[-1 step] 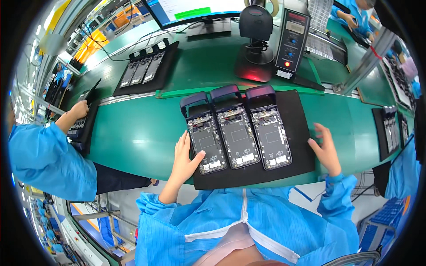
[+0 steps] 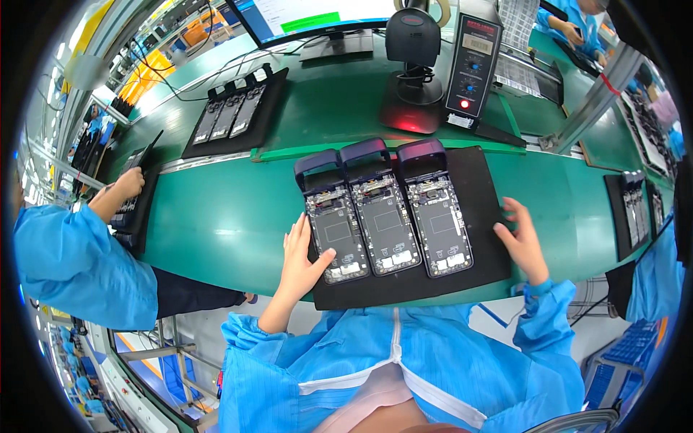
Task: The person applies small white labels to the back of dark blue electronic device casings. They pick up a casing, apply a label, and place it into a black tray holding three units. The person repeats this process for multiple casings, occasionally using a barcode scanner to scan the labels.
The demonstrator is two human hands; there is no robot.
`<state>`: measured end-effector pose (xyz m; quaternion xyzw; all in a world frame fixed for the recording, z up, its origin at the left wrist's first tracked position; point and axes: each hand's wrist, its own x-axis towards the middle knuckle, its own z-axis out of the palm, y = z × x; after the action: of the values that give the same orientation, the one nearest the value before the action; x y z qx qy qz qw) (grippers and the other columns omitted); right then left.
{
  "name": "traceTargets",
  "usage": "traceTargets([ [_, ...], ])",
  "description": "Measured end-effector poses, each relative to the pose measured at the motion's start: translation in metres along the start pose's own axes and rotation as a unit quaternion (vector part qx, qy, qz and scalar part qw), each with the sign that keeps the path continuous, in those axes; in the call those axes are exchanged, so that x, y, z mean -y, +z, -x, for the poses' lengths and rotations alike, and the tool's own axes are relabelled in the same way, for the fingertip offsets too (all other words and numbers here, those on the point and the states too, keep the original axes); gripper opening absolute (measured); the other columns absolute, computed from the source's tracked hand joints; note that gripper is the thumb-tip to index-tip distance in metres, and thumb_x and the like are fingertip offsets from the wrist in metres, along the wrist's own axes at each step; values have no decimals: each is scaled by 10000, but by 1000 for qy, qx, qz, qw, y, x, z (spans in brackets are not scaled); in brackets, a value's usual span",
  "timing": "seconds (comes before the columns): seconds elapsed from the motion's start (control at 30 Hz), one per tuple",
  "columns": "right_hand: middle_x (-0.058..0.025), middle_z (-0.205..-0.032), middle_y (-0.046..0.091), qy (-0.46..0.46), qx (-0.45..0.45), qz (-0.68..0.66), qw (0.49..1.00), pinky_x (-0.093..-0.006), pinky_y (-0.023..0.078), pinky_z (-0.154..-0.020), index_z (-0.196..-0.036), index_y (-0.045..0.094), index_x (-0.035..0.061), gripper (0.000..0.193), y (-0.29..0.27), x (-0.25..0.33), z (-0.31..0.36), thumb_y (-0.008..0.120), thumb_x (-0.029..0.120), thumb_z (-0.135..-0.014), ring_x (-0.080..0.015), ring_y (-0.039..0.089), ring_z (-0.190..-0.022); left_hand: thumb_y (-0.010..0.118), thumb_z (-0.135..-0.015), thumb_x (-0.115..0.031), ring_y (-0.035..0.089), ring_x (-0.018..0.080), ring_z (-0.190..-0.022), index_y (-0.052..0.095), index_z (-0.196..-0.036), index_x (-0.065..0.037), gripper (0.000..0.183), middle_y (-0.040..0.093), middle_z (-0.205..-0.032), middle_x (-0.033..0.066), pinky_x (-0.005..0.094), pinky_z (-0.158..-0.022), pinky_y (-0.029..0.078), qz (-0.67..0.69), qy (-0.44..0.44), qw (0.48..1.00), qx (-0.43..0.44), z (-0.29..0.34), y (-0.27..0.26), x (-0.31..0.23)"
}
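Note:
Three opened smartphones lie side by side on a black mat (image 2: 485,216), circuit boards facing up, each with a dark purple frame raised at its far end. My left hand (image 2: 298,261) rests along the outer edge of the left phone (image 2: 337,231), fingers stretched out and thumb on its near face. The left phone sits close against the middle phone (image 2: 385,224). A narrow gap, wider toward the far end, parts that one from the right phone (image 2: 440,225). Over the mat's right edge my right hand (image 2: 525,242) is open, fingers curved, holding nothing and apart from the right phone.
Beyond the mat stand a black scanner on a stand (image 2: 413,65) and a control box with knobs (image 2: 471,72). A monitor (image 2: 310,18) is at the back. More phones lie on another mat (image 2: 271,119). A co-worker's hand (image 2: 130,184) is at the left.
The left phone has shifted slightly right, closer to the middle one, with my left hand against it. My right hand has moved a little left toward the right phone.

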<state>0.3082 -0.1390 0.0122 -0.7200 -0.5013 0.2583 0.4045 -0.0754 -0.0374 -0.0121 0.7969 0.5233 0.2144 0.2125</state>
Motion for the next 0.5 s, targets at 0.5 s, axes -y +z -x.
traceTargets([
  [0.5,-128,-1074,394,-19,-94,122,988,-390,298,-903,-1147,435,86,583,16,-2,23,675,128,-617,-290,351,-1029,659,-677,-376,50,446,-1268,300,-1315,-96,784,44,-1411,179,516,-1001,136,-4,122,981,150,-58,17,-36],
])
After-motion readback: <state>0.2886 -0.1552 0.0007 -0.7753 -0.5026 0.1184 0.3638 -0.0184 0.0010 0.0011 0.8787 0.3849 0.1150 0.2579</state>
